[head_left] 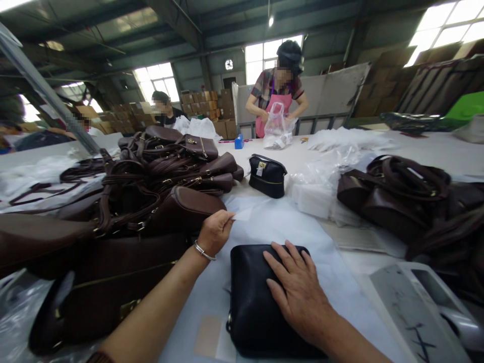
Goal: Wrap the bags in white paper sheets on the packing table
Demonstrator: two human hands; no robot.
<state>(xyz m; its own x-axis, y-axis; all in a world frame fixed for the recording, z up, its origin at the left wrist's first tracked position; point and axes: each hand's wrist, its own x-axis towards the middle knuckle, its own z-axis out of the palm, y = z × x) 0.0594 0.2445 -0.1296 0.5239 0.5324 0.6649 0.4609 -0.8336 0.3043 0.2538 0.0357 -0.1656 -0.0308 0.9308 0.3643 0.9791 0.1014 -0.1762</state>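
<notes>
My right hand (297, 282) lies flat with fingers spread on a black leather handbag (249, 297), which rests on a thin white sheet (321, 247) on the table. Beyond the bag, my left hand (216, 231), with a bangle on the wrist, pinches the edge of a thin whitish piece (244, 215); whether it is paper or plastic I cannot tell. A small beige card (208, 335) lies left of the bag. Further back stands a smaller black bag (267, 175) with a gold clasp and a white tag.
Brown leather bags (151, 166) are heaped on the left, and more brown bags (397, 196) lie on the right. Clear plastic bags (321, 181) are stacked right of centre. A grey device (412, 307) sits front right. Across the table, a person in a pink apron (280, 103) handles a plastic bag.
</notes>
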